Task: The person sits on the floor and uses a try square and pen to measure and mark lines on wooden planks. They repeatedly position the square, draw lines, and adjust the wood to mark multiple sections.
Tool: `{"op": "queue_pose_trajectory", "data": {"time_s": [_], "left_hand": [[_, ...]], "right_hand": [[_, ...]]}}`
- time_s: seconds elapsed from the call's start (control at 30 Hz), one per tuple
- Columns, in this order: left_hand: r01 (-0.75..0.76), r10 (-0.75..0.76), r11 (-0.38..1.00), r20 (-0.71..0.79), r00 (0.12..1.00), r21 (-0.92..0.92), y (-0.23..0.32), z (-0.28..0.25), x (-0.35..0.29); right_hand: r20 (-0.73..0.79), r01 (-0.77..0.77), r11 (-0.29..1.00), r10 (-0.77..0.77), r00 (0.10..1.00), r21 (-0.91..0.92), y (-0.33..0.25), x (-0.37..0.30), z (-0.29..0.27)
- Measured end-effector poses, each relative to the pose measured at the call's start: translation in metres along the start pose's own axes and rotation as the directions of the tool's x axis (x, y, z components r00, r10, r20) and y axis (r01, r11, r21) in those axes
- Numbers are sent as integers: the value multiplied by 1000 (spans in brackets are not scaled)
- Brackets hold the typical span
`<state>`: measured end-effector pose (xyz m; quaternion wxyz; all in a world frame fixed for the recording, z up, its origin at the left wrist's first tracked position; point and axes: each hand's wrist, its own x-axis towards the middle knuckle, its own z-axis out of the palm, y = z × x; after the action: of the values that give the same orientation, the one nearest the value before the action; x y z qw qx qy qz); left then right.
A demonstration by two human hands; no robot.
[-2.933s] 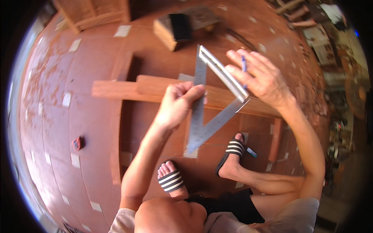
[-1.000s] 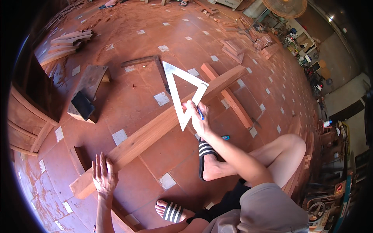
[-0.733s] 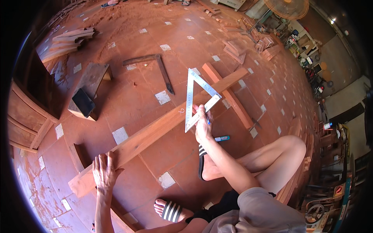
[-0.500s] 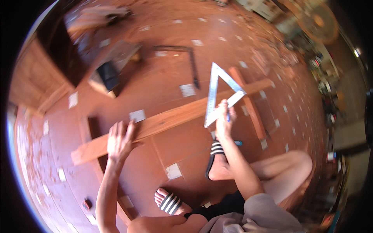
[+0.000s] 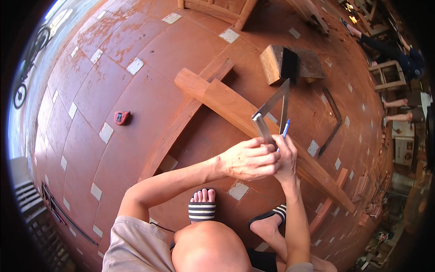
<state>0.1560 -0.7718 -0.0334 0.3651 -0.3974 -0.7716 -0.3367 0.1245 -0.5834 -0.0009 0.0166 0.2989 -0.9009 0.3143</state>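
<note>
Red-tiled floor (image 5: pixel 149 41) carries a long wooden beam (image 5: pixel 226 106). Both hands meet above it: the left hand (image 5: pixel 247 159) closed on the metal triangular square (image 5: pixel 272 113), the right hand (image 5: pixel 285 156) gripping it too, seemingly with a blue pen (image 5: pixel 285 129) (partly hidden). Seating the square flat against the beam's edge would suit marking.

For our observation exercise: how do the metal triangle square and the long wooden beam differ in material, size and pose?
The metal triangle square is thin, grey, small and held up in both hands; the long wooden beam is thick, brown, far longer and lies on the floor. The left hand and right hand grip only the square.
</note>
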Motion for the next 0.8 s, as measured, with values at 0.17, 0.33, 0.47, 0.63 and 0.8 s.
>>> {"op": "queue_pose_trajectory", "data": {"time_s": [0.17, 0.33, 0.47, 0.63, 0.8], "left_hand": [[157, -146, 984, 126, 981, -85, -28, -24, -18], [286, -273, 956, 162, 948, -62, -49, -36, -29], [361, -351, 932, 282, 893, 15, -58, -35, -34], [316, -348, 937, 363, 864, 147, -66, -25, -29], [327, -338, 940, 356, 871, 94, -74, -22, -27]], "right_hand": [[100, 56, 998, -52, 994, -36, 8, 26, 40], [69, 103, 986, -94, 993, -130, 3, 36, 52], [-46, 96, 974, -108, 993, -207, -8, 31, 49], [-66, 28, 979, -42, 997, -200, -10, 22, 43], [-69, 12, 987, -23, 997, -160, -5, 22, 44]]}}
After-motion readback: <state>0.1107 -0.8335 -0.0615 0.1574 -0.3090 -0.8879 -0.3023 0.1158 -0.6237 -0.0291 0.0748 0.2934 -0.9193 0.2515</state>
